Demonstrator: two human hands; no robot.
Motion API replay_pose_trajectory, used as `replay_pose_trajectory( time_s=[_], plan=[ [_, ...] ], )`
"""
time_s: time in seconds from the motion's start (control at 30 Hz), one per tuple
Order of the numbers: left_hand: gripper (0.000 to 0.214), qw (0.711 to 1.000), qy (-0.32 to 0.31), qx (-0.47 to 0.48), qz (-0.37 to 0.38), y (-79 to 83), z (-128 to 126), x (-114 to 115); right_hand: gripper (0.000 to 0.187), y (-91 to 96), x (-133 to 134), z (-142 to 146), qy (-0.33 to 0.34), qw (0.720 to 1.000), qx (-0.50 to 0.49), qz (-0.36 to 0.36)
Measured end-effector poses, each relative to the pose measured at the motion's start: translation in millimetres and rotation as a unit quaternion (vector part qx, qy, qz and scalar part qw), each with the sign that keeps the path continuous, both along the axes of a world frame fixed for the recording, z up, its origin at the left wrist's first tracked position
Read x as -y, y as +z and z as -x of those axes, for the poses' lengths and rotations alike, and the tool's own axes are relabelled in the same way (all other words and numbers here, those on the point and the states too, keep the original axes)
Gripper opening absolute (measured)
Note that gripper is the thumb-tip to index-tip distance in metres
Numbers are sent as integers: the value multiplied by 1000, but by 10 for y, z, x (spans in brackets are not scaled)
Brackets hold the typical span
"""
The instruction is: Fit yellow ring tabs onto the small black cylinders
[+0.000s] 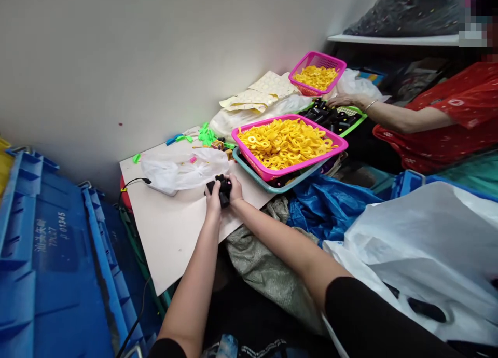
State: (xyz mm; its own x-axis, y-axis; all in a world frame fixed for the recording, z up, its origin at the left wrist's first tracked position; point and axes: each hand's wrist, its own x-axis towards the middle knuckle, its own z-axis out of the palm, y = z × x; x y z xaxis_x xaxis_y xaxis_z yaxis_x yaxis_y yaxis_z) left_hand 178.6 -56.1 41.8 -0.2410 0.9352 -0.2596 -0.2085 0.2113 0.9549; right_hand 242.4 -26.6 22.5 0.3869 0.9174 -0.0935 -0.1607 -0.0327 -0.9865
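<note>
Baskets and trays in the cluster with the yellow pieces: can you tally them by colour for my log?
Pink baskets: 2
Green basket: 1
Teal tray, under the nearer pink basket: 1
Total: 4

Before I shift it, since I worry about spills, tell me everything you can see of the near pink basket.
The near pink basket looks plastic, roughly rectangular, with rounded corners and a broad rim. It sits open side up over a teal tray. Yellow pieces, many ring-shaped, fill it. Its base is hidden. Neither the left hand nor the right hand touches it.
</note>
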Motion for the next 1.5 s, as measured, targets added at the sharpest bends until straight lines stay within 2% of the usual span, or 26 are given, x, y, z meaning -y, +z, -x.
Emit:
replay_pose_trajectory(
  time_s=[0.07,0.17,0.27,0.37,0.43,0.5,0.53,0.57,0.63,0.67,0.7,0.77,0.83,0.93,1.0,1.07,1.1,1.13,1.17,1.23,1.27,1.3,1.33,1.37,1.43,1.5],
  plan=[
    [53,996,29,-86,-2,-5,132,-217,56,-23,-168,118,1,1000,23,19],
    [61,979,66,-193,-12,-1,272,-396,48,19,-309,122,9,996,68,48],
    [75,949,74,-303,-37,-63,347,-431,42,140,-357,-30,29,990,110,79],
    [88,900,88,-422,-69,-182,369,-348,39,311,-230,-290,54,982,140,113],
    [83,878,123,-454,-91,-262,359,-220,36,466,44,-535,84,977,146,128],
    [71,853,139,-480,-151,-329,328,-40,34,680,490,-837,153,968,153,125],
    [67,832,115,-502,-207,-356,301,57,34,807,763,-1004,247,945,189,98],
    [65,804,50,-526,-273,-379,265,149,32,937,1054,-1176,320,917,226,77],
    [61,726,-127,-568,-367,-408,162,275,35,1167,1636,-1535,388,876,268,100],
    [60,691,-193,-582,-382,-414,100,291,39,1245,1907,-1717,379,875,275,126],
    [59,669,-232,-595,-381,-412,37,271,42,1291,2155,-1900,338,886,282,145],
    [58,659,-246,-613,-360,-393,-69,130,45,1288,2589,-2259,224,909,308,169],
    [53,654,-264,-608,-363,-374,-129,-92,47,1179,2974,-2604,93,915,342,193],
    [48,648,-264,-591,-402,-398,-188,-400,41,879,3522,-3070,-56,870,409,270],
    [54,648,-240,-580,-430,-422,-272,-472,33,613,3830,-3306,-81,836,428,335],
    [56,672,-177,-566,-444,-405,-409,-368,30,310,4025,-3448,-83,815,440,368],
    [57,691,-141,-545,-454,-375,-489,-249,31,153,4069,-3478,-80,809,451,369],
    [55,704,-137,-519,-465,-331,-565,-96,36,-4,4078,-3482,-75,806,460,365],
    [50,714,-164,-486,-477,-278,-626,77,43,-156,4055,-3460,-66,805,469,357],
    [37,678,-316,-466,-472,-169,-666,418,57,-437,3948,-3361,-53,808,483,334],
    [32,677,-325,-475,-458,-128,-628,556,60,-560,3882,-3297,-52,810,488,321],
    [31,699,-274,-495,-438,-104,-550,658,58,-668,3819,-3234,-62,812,491,310],
    [34,728,-184,-523,-404,-105,-438,719,53,-757,3769,-3179,-68,815,492,299],
    [44,739,-118,-562,-352,-133,-305,739,48,-823,3736,-3136,-73,818,491,289],
    [77,759,-70,-613,-209,-257,-40,684,38,-863,3735,-3096,-70,826,491,269],
    [84,773,-85,-616,-127,-403,134,567,35,-765,3788,-3101,-78,831,493,246]
  ],
)
